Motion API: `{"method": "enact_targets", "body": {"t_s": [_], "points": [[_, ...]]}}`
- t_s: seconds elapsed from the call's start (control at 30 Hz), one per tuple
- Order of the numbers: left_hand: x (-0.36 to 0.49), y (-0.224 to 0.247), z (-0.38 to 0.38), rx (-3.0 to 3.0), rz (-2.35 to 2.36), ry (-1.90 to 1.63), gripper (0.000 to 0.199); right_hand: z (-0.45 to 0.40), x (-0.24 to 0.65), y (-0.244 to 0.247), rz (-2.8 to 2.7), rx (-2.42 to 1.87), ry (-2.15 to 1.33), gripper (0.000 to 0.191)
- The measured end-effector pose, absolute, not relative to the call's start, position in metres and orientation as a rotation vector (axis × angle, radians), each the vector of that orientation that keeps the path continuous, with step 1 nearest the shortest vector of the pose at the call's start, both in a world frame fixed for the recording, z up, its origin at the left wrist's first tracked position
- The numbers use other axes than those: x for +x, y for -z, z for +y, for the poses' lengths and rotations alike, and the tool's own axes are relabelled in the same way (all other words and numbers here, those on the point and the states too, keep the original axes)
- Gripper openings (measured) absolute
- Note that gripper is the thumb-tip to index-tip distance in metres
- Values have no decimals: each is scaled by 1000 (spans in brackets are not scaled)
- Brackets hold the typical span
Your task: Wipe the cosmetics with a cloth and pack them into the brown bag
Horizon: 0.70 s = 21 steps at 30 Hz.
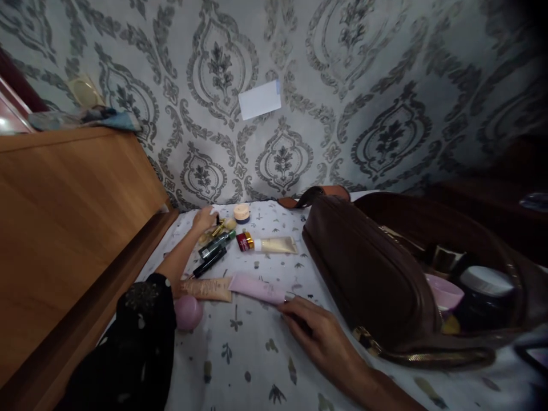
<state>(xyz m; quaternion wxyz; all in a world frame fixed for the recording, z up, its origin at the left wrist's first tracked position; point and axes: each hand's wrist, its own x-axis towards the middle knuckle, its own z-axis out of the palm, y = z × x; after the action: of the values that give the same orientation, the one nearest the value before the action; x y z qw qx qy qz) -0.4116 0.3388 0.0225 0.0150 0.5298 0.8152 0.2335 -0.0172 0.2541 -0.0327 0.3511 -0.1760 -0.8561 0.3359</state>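
Observation:
My right hand (319, 337) is closed, its fingertips at the capped end of a pink squeeze tube (257, 288) lying on the patterned sheet. My left hand (204, 220) reaches to the far side, fingers curled beside a small dark item; what they hold is too small to make out. Close to it lie gold-coloured small pieces (220, 228), a dark green bottle (216, 245) and a black tube (209, 264). A round jar (242, 213) stands just right of that hand. Under my left forearm are a tan tube (209, 289) and a pink round item (188, 313).
A brown leather bag (363, 279) gapes at the right, with a pink cup (444, 291) and a white-lidded jar (486, 281) inside. A red-and-gold jar (245, 241) touches a cream tube (278, 245). A wooden panel (77, 194) borders the left; patterned wall behind.

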Motion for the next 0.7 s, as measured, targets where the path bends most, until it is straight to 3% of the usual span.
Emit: {"method": "enact_targets", "body": {"t_s": [0.37,0.57,0.7], "points": [[-440,-22,372,1597,2514,-440,34,254,-18,33,-2212,-478,-924,25],[-416,-32,350,1489,2630,-731,30,254,-18,36,-2194,-475,-936,25],[-384,-53,328,1474,2464,-983,30,254,-18,39,-2202,-456,-954,25]]}}
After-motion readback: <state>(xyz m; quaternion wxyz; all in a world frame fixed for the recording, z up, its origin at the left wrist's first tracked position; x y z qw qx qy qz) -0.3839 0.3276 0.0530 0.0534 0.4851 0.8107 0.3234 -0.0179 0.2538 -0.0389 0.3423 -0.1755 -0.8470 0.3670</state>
